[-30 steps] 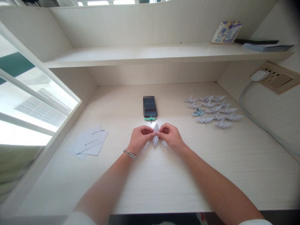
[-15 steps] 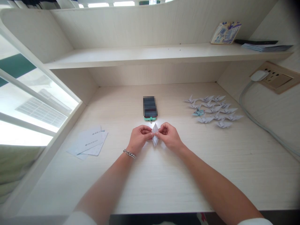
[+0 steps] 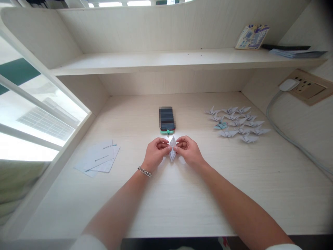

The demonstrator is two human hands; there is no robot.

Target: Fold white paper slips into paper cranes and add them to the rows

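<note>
A small piece of folded white paper (image 3: pixel 172 141), shaped like a slim diamond, stands point up and point down between my hands. My left hand (image 3: pixel 156 152) pinches its left side, thumb at the middle crease. On the opposite side my right hand (image 3: pixel 189 150) grips it the same way, fingers curled behind. Just beyond the paper lies a phone (image 3: pixel 167 118) with a green edge, its screen blurred out. Several folded paper cranes (image 3: pixel 235 121) sit in rows to the right, one of them a light blue crane (image 3: pixel 220 125).
Loose paper sheets (image 3: pixel 100 158) lie on the desk (image 3: pixel 161 208) at the left. A cable runs down the right side from a white plug (image 3: pixel 289 84) in a wall socket (image 3: pixel 309 86). Overhead, a shelf (image 3: pixel 145 61) holds a printed packet (image 3: pixel 252 36) and a stack of papers (image 3: pixel 296 53).
Both hands keep hold of the folded paper, with only slight finger movement. The whole view has shifted very slightly; the phone, cranes and sheets stay put.
</note>
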